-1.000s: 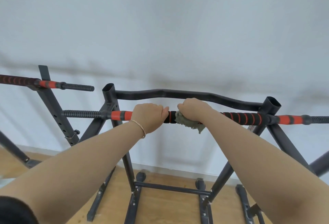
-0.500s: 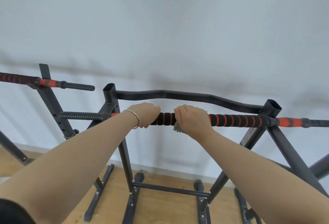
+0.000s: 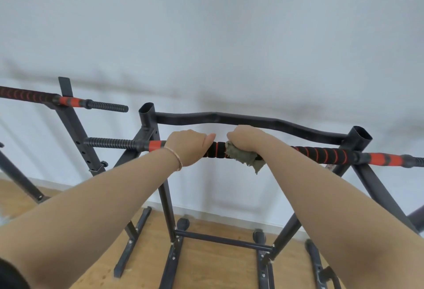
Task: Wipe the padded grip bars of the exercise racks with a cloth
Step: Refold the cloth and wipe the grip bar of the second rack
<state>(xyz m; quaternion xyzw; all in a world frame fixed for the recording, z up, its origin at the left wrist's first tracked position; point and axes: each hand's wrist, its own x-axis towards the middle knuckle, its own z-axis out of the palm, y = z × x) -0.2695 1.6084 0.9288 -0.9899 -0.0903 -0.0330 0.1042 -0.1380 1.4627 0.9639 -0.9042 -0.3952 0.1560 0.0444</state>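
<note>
Both hands gripped the padded bar.
The left hand (image 3: 190,145) curled its fingers around the padded bar (image 3: 325,154); the right hand (image 3: 246,138) pinched the grey cloth (image 3: 243,156) against it, just beside.

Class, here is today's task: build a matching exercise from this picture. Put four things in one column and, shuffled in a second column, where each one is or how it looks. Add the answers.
Column 1
1. cloth
2. left hand
3. curved bar
4. bracelet

Column 2
a. all black, beyond the padded bar
b. worn at the wrist
c. bunched under the right hand
d. grips the padded bar with nothing in between

Pairs: 1-c, 2-d, 3-a, 4-b
</note>
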